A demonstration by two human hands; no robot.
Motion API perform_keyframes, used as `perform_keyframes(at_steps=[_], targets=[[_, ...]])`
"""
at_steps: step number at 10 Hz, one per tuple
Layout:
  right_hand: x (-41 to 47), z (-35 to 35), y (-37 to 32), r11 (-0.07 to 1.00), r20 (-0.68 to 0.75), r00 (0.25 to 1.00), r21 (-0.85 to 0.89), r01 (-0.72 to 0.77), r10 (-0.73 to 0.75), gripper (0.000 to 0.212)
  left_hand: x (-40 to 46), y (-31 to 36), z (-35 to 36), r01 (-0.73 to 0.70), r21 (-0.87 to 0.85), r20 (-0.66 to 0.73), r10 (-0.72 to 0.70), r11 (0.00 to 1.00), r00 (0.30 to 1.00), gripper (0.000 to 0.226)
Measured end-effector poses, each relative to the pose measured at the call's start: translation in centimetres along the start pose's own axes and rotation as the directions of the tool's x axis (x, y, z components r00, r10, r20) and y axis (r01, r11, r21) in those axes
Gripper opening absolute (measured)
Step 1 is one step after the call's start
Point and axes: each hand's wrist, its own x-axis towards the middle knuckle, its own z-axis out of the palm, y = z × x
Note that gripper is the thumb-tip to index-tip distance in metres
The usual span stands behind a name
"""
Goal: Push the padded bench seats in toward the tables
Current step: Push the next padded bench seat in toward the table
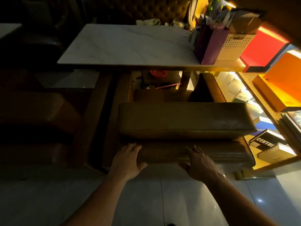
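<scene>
A brown padded bench seat [184,118] stands in front of a white marble-topped table [130,44], its long cushion lying across the view. A lower padded edge [224,152] of the bench faces me. My left hand [128,159] rests flat against that near edge at its left end, fingers spread. My right hand [200,163] lies on the same edge near its middle, fingers apart and thumb out. Neither hand is wrapped around anything. Under the table a second brown seat [210,87] and dim clutter show.
A purple bag [210,44] and white perforated basket [234,46] stand at the table's right end. Lit shelves on the right hold red and orange boxes [263,49] and books [267,141]. Another brown seat [37,111] sits at left. Pale floor tiles [162,201] lie below.
</scene>
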Motion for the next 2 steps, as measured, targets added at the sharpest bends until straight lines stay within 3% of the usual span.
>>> perform_keyframes(at_steps=[2], targets=[[-3.5,-2.5,-2.9,1.0,-0.083,0.996,-0.001,0.028,-0.028,0.081,-2.9,0.2,-4.0,-0.022,-0.015,-0.027,0.022,1.0,0.999,0.084]])
